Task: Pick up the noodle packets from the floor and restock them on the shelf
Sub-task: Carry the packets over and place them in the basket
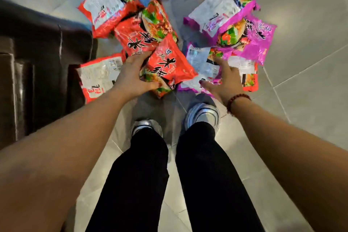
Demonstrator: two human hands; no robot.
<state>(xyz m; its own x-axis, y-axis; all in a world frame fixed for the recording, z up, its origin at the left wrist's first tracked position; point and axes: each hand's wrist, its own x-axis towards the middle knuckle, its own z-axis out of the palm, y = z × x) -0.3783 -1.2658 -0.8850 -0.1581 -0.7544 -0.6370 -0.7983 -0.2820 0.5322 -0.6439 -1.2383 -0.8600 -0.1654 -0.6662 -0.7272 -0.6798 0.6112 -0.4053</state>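
1. Your left hand point(135, 73) gripped the near end of a glossy red plastic noodle packet point(169, 66), thumb under and fingers over, atop the heap on the grey tiled floor point(301, 62).
2. Your right hand point(224, 79) was spread above a crinkled purple packet point(198, 59); whether it touched was unclear.
3. The slick, pillow-shaped film probably called for a grip across the sealed edge, sparing the brittle noodles.

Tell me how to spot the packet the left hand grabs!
Find the silver shoes on the tiled floor. Just ahead, the left hand grips a red packet. It lies picture side up with black letters, nearest the shoes.
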